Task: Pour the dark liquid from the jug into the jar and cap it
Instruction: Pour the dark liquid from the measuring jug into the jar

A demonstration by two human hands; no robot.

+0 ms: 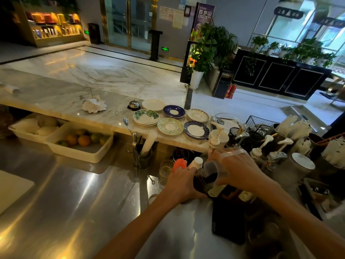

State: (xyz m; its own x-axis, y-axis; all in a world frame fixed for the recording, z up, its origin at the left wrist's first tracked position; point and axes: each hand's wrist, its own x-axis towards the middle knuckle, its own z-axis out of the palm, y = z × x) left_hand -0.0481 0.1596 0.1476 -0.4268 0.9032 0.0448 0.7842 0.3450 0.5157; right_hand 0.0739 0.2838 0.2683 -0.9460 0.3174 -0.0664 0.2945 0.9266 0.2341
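Jar (202,181) of dark liquid gripped by both hands (183,186).

**Materials and finishes at the bar**

The lower worktop (78,199) is seen as brushed metal, glossy, with streaked reflections. The raised counter (61,101) is made of polished veined marble. The saucers (169,126) are finished in glazed ceramic, smooth and shiny. The fruit tub (97,154) appears as matt white plastic. The jar (202,181) is seen as clear glass, dark within. A ribbed glass tumbler (165,170) is noted, and a shiny metal bell (133,104).
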